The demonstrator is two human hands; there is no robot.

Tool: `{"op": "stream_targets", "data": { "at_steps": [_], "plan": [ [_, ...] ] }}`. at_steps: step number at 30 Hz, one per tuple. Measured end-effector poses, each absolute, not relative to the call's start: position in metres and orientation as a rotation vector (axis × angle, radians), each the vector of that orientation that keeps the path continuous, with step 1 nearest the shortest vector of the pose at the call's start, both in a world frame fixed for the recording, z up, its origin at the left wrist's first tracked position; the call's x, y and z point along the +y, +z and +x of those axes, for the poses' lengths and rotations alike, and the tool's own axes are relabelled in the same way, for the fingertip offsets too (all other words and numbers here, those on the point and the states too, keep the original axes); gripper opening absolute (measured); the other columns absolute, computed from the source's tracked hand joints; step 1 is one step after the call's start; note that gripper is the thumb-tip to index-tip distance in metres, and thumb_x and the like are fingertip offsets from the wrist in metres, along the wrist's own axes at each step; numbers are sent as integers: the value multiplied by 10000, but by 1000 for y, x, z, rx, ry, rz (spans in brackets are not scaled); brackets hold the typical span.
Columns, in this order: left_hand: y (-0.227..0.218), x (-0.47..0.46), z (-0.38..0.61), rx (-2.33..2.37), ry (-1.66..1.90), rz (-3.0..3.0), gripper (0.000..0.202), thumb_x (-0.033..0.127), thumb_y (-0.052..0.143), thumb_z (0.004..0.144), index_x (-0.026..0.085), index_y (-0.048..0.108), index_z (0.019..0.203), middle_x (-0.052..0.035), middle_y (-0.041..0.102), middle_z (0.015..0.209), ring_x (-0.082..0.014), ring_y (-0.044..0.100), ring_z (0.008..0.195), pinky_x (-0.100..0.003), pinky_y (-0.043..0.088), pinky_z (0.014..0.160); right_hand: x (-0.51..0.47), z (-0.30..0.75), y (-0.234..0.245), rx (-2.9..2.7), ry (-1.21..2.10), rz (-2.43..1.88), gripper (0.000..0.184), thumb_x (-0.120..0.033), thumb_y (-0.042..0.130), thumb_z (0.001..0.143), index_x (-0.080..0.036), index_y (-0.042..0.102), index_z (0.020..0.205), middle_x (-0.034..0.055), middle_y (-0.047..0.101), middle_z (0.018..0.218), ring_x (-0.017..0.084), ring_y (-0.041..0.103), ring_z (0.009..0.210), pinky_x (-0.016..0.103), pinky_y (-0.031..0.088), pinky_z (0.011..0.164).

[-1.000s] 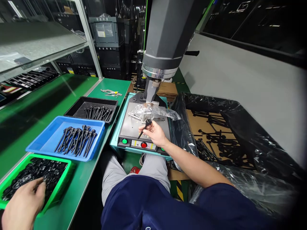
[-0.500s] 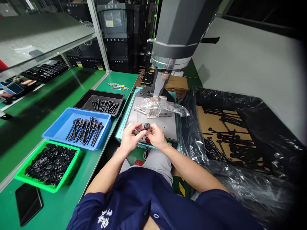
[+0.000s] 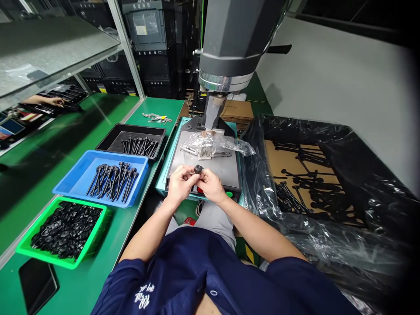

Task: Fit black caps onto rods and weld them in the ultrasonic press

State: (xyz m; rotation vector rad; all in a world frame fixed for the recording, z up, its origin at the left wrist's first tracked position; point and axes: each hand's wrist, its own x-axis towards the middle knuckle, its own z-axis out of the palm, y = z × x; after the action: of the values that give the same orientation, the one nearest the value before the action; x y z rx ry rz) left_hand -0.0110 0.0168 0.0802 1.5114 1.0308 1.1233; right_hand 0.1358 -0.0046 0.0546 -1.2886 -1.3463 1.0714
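Observation:
Between my two hands is a small black knob-like plastic part point(image 3: 198, 169), held just in front of the machine's grey base plate. My left hand point(image 3: 180, 183) pinches it from the left with thumb and fingers. From the other side, the fingertips of my right hand point(image 3: 212, 185) close on the same part. My fingers cover its lower portion. Behind it, a clear plastic sheet point(image 3: 210, 141) drapes over the metal fixture point(image 3: 205, 153), under the machine's grey head point(image 3: 231, 48).
On the green bench are a green bin point(image 3: 20, 250) of small black parts, a blue tray point(image 3: 70, 176) and a black tray point(image 3: 106, 142) with black rods, pliers point(image 3: 155, 117) and a phone point(image 3: 37, 284). A plastic-lined box point(image 3: 341, 131) stands right. Another person's hand point(image 3: 55, 101) shows far left.
The black part has turned slightly in my fingers, its top face showing less. Another person's hand has come into view at the far left. The whole view has shifted a little.

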Motion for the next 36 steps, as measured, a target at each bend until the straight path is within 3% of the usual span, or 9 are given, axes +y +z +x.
{"op": "stream_targets", "data": {
  "at_steps": [5, 9, 20, 25, 29, 36],
  "plan": [
    [84, 28, -7, 1081, 882, 1221, 677, 578, 701, 653, 3, 643, 1005, -96, 578, 889, 8, 462, 582, -111, 391, 506, -7, 128, 66, -1052, 1367, -1194, 552, -386, 779, 602, -146, 318, 789, -23, 517, 646, 69, 503, 581, 192, 385, 562],
    [82, 30, -5, 1080, 891, 1225, 630, 539, 703, 661, -1, 648, 982, -96, 586, 883, 23, 449, 613, -82, 366, 528, -10, 130, 68, -1017, 1315, -1219, 543, -353, 784, 593, -144, 321, 785, -31, 492, 637, 84, 528, 618, 202, 399, 584],
    [70, 33, 0, 1038, 904, 1269, 638, 566, 701, 661, 16, 671, 982, -92, 584, 939, 17, 482, 711, -82, 418, 651, -13, 135, 56, -1166, 1027, -1363, 482, -439, 733, 667, -140, 365, 754, -21, 416, 651, 61, 394, 594, 212, 339, 562],
    [75, 32, 3, 1020, 927, 1354, 571, 534, 693, 687, 23, 675, 941, -79, 569, 928, 30, 463, 709, -75, 401, 652, -14, 140, 46, -1300, 825, -1474, 436, -488, 686, 757, -142, 426, 807, -7, 488, 702, 70, 464, 627, 217, 383, 602],
    [77, 30, 4, 972, 945, 1479, 504, 509, 676, 729, 33, 676, 897, -81, 564, 996, 10, 507, 828, -70, 409, 695, -12, 145, 44, -1392, 662, -1525, 406, -533, 603, 830, -153, 458, 843, 29, 608, 830, 96, 558, 719, 243, 443, 700],
    [75, 28, 3, 880, 993, 1631, 443, 426, 638, 791, 88, 697, 1071, -76, 570, 1022, 14, 486, 835, -63, 398, 695, -7, 146, 62, -1465, 456, -1480, 272, -430, 556, 833, -165, 498, 817, 53, 655, 839, 122, 602, 727, 246, 469, 707]
  ]
}}
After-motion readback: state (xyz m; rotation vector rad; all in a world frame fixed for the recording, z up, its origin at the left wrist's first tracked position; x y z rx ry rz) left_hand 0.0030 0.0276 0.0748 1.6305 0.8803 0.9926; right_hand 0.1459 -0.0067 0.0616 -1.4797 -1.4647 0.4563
